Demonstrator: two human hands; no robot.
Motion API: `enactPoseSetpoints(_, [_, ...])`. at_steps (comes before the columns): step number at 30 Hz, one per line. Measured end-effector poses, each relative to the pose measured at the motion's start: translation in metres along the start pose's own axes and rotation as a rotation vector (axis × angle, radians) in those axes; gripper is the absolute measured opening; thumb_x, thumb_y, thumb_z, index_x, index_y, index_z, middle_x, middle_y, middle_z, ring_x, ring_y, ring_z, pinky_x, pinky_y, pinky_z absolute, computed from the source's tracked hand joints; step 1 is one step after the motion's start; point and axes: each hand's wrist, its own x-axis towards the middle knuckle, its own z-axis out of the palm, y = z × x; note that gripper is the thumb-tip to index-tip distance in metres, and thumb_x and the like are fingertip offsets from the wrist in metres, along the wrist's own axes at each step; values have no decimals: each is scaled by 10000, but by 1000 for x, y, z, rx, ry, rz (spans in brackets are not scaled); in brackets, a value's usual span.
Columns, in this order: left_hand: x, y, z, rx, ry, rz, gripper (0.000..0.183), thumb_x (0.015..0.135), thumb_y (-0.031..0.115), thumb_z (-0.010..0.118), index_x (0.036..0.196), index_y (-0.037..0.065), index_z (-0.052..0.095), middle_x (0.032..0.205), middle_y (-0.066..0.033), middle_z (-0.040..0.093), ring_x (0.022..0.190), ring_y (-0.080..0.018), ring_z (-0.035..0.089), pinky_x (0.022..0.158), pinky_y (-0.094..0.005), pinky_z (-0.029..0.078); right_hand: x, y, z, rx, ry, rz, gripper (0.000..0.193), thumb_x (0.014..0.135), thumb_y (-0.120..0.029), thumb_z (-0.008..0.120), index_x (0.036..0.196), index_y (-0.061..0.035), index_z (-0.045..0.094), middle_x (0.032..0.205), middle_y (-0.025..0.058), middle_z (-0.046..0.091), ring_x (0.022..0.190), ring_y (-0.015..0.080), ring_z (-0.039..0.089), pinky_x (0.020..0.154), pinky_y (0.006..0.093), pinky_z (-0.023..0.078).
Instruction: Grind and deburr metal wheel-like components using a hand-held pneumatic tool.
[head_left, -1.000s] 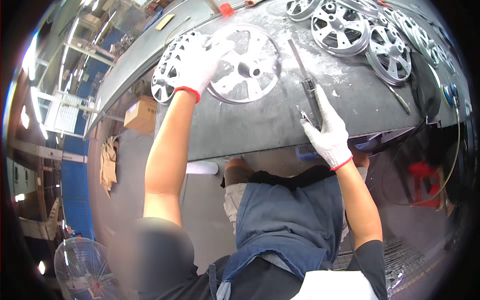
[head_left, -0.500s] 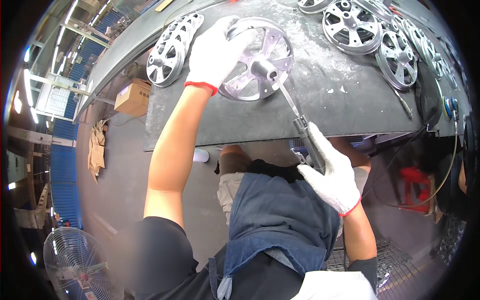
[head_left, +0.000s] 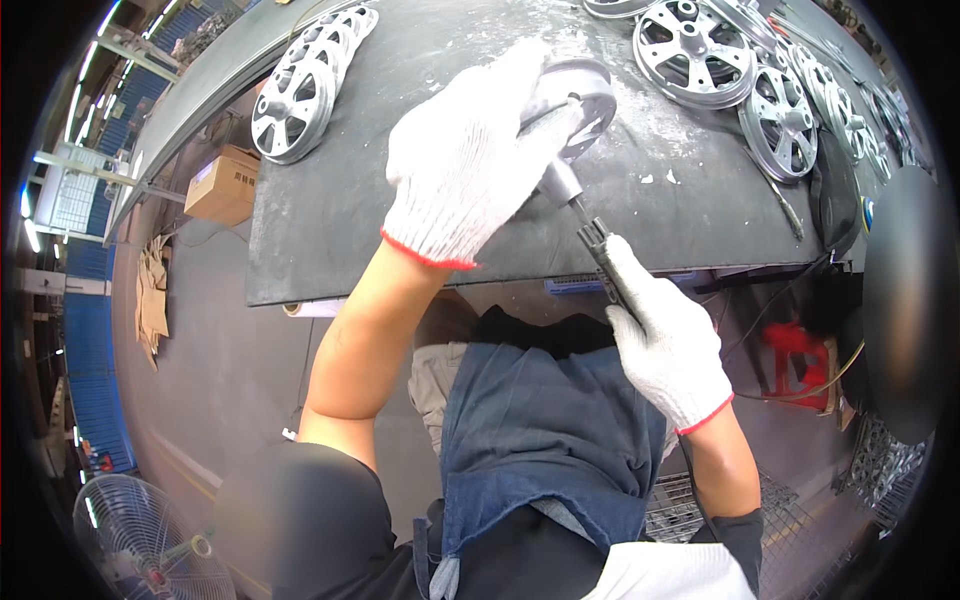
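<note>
Wheel (head_left: 597,98) tilted at upper centre, clasped in gloved left grip (head_left: 465,155), black-handled tool (head_left: 601,250) grasped in right grip (head_left: 672,348) near centre, blade (head_left: 579,209) at hub (head_left: 560,183), cardboard box (head_left: 222,187) upper left, contents hidden

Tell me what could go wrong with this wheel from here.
The tool meets the hub and might slip, scratching the wheel. The left hand sits near the hub, so a slip could catch its glove. Held tilted by that hand alone, the wheel might twist.
</note>
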Motion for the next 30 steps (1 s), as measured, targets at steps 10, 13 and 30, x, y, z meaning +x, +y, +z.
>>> enactPoseSetpoints(10, [-3, 8, -8, -30, -43, -72, 634, 979, 380, 920, 1478, 33, 742, 1300, -201, 827, 1145, -310, 834, 1012, -385, 648, 0, 4, -2, 79, -14, 1, 699, 1047, -110, 717, 1717, -71, 522, 1075, 228, 768, 908, 393, 747, 899, 464, 621])
enactPoseSetpoints(13, [-4, 7, -8, -68, -22, -43, 628, 969, 357, 935, 1456, 8, 748, 1286, -210, 831, 1140, -312, 837, 1019, -385, 647, 6, 20, 18, 370, 53, -124, 708, 1062, -122, 706, 1735, -54, 498, 1037, 212, 763, 894, 351, 752, 860, 435, 611])
enactPoseSetpoints(30, [-12, -8, -50, 153, -1, -36, 668, 966, 366, 908, 1529, 67, 706, 1341, -211, 739, 1167, -364, 775, 1012, -461, 625, 6, -16, 17, 649, -152, 90, 836, 998, -128, 839, 1739, -12, 469, 1648, 246, 650, 1498, 288, 671, 1229, 354, 515])
